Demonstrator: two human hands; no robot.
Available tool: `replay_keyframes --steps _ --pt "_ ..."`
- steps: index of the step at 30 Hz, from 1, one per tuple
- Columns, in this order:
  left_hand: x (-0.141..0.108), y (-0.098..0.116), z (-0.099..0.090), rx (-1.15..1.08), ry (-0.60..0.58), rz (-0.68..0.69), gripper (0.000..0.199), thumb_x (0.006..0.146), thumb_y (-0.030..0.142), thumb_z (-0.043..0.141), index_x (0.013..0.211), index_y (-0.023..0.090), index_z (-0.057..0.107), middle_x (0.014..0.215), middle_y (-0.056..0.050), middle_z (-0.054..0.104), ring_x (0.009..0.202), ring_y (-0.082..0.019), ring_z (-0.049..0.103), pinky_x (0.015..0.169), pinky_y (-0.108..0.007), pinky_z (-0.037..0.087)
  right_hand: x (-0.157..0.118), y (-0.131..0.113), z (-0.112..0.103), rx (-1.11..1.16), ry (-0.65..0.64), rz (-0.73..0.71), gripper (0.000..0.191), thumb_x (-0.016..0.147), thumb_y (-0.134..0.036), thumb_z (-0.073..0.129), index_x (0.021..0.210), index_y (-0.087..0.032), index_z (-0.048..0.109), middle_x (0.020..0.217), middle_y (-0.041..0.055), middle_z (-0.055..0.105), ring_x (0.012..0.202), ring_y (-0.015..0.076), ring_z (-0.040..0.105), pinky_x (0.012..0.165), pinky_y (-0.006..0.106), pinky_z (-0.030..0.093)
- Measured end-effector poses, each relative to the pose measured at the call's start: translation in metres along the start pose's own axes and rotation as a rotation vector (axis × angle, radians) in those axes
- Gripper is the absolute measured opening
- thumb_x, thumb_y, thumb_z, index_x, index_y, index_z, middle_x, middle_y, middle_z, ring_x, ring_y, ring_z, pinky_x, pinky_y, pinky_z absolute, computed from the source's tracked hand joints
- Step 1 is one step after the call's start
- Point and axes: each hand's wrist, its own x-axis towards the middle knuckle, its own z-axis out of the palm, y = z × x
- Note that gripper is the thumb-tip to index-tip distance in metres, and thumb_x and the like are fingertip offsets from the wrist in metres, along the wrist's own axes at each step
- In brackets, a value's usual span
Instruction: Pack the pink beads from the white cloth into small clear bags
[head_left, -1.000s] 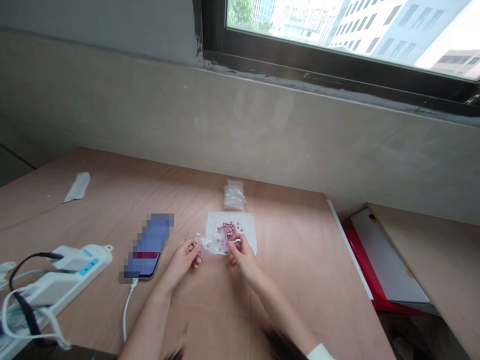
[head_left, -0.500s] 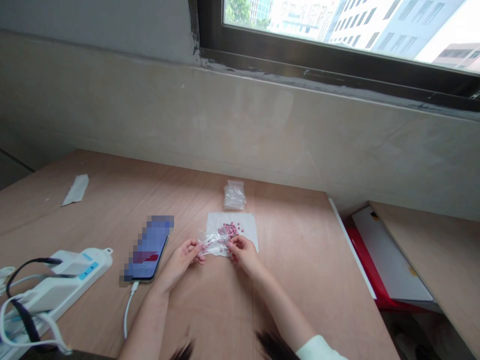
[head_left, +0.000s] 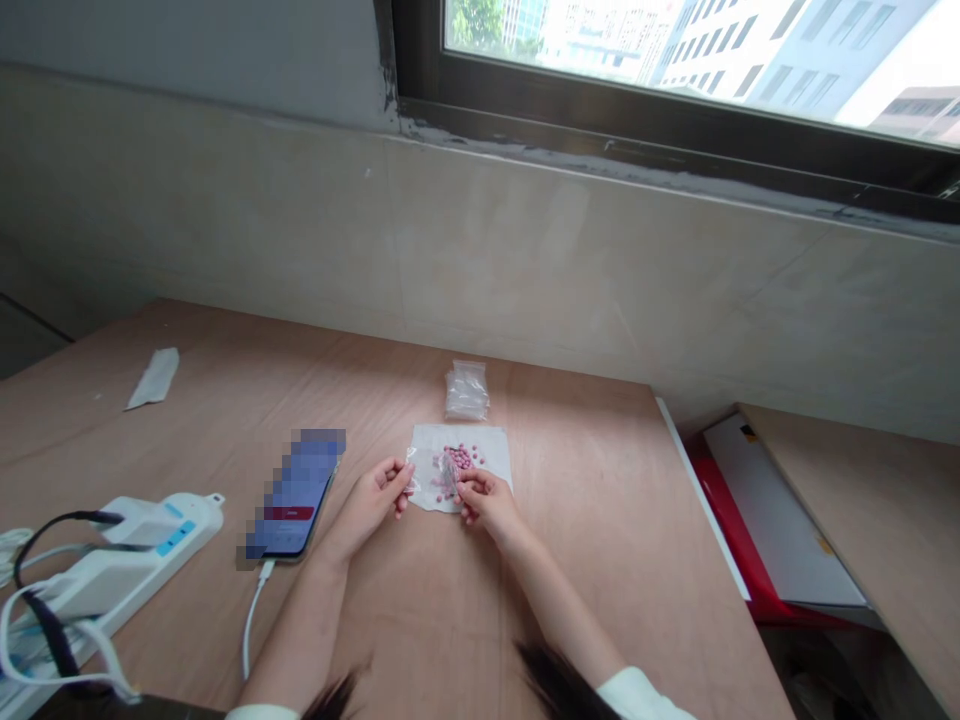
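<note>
Plywood table (head_left: 420, 600) below window (head_left: 675, 60); we look down. Left fingertips (head_left: 401, 475) and right fingertips (head_left: 463, 480) pinched on small clear plastic bag (head_left: 448, 470), held over white paper sheet (head_left: 495, 465). Pink tablets (head_left: 461, 458) on sheet, just beyond right fingertips. Stack of clear bags (head_left: 466, 392) farther beyond; phone (head_left: 296, 495) left of left hand (head_left: 367, 505); power strip (head_left: 161, 540) farther left.

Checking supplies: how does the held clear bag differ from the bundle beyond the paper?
The held bag is single and crumpled; the bundle is a stack. It sits over the white paper, pinched by the right hand; the bundle lies untouched on the table. Both are clear plastic.
</note>
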Motion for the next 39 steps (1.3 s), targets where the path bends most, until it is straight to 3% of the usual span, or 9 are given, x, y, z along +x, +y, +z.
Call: replay_keyframes --steps 8,13,17,21,23,26,29,39 --pt "-0.003 0.012 0.002 0.044 -0.061 0.057 0.025 0.072 0.042 0.049 0.066 0.017 0.045 0.056 0.006 0.043 0.044 -0.006 0.041 0.043 -0.018 0.033 -0.006 -0.004 0.0 0.064 -0.008 0.016 0.038 0.053 -0.033 0.064 0.084 -0.014 0.052 0.054 -0.0031 0.057 0.037 0.0067 0.045 0.036 0.02 0.036" --pt "-0.017 0.004 -0.007 0.185 -0.107 0.074 0.021 0.071 0.037 0.051 0.065 0.017 0.053 0.057 0.004 0.049 0.051 -0.009 0.044 0.051 -0.019 0.035 -0.009 -0.006 0.0 0.159 0.017 0.013 0.036 0.049 -0.035 0.068 0.074 -0.014 0.052 0.058 -0.0009 0.056 0.051 0.0102 0.052 0.045 0.023 0.042" --pt "-0.021 -0.005 -0.016 0.287 -0.174 0.028 0.02 0.067 0.036 0.056 0.071 0.017 0.061 0.072 -0.001 0.06 0.067 -0.014 0.052 0.06 -0.021 0.038 -0.012 -0.023 -0.005 0.158 0.077 -0.058 0.034 0.047 -0.033 0.069 0.071 -0.014 0.055 0.06 -0.0006 0.056 0.055 0.0105 0.051 0.048 0.023 0.042" --pt "-0.017 0.003 -0.015 0.249 -0.055 0.056 0.024 0.069 0.038 0.052 0.081 0.019 0.06 0.086 -0.003 0.062 0.08 -0.017 0.055 0.07 -0.022 0.039 -0.021 -0.046 -0.007 0.036 0.137 -0.202 0.024 0.054 -0.03 0.065 0.071 -0.014 0.059 0.074 0.0032 0.059 0.058 0.0094 0.048 0.047 0.021 0.037" --pt "-0.013 0.014 -0.008 0.202 -0.051 0.081 0.026 0.071 0.039 0.049 0.083 0.019 0.06 0.087 -0.003 0.062 0.081 -0.017 0.055 0.07 -0.022 0.04 -0.025 -0.053 -0.006 -0.026 0.138 -0.251 0.021 0.056 -0.028 0.064 0.071 -0.014 0.06 0.077 0.0041 0.06 0.059 0.0098 0.048 0.049 0.021 0.037" --pt "-0.006 0.031 0.005 0.163 -0.111 0.128 0.027 0.071 0.04 0.048 0.081 0.017 0.059 0.08 -0.003 0.062 0.073 -0.016 0.055 0.064 -0.022 0.041 -0.024 -0.057 -0.004 -0.088 0.122 -0.299 0.021 0.056 -0.03 0.064 0.07 -0.015 0.061 0.072 0.0033 0.059 0.06 0.0107 0.047 0.053 0.023 0.038" --pt "0.002 0.038 0.013 0.201 -0.061 0.176 0.025 0.069 0.039 0.052 0.071 0.016 0.059 0.068 -0.001 0.06 0.065 -0.015 0.054 0.059 -0.021 0.04 -0.018 -0.055 -0.003 -0.091 0.128 -0.312 0.025 0.054 -0.034 0.065 0.068 -0.015 0.059 0.067 0.0024 0.057 0.06 0.0117 0.048 0.053 0.023 0.038" --pt "-0.009 0.027 0.011 0.247 -0.045 0.17 0.021 0.068 0.035 0.053 0.068 0.016 0.061 0.069 -0.002 0.062 0.07 -0.017 0.055 0.065 -0.024 0.04 -0.02 -0.042 -0.004 -0.154 0.125 -0.249 0.015 0.055 -0.026 0.062 0.052 -0.015 0.052 0.051 -0.003 0.049 0.051 0.0086 0.043 0.054 0.022 0.034"
